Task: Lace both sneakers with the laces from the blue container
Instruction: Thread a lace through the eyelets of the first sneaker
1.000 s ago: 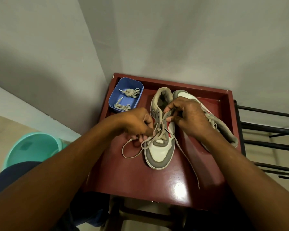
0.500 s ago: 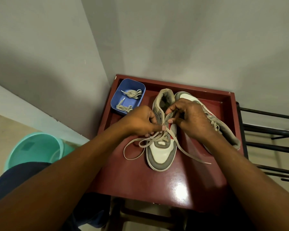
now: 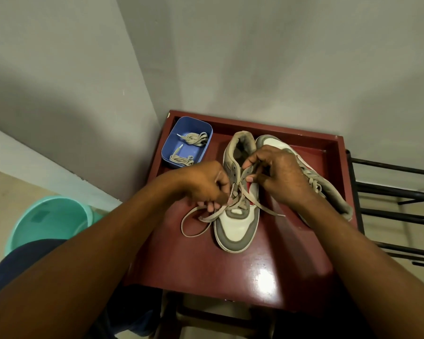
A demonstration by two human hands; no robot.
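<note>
Both forearms converge on the centre, the left from 8 o'clock and the right from 4 o'clock. Left hand (image 3: 206, 184): fingers curled, pinching the lace (image 3: 194, 232). Right hand (image 3: 279, 174): knuckles up, thumb and forefinger pinching the sneaker (image 3: 235, 226).

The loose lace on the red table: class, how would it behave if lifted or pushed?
Probably floppy: the lace lies in a slack loop on the table, so it would likely dangle. It looks flat and thin, so probably very light. Pushed, it would likely bunch, not slide.
</note>
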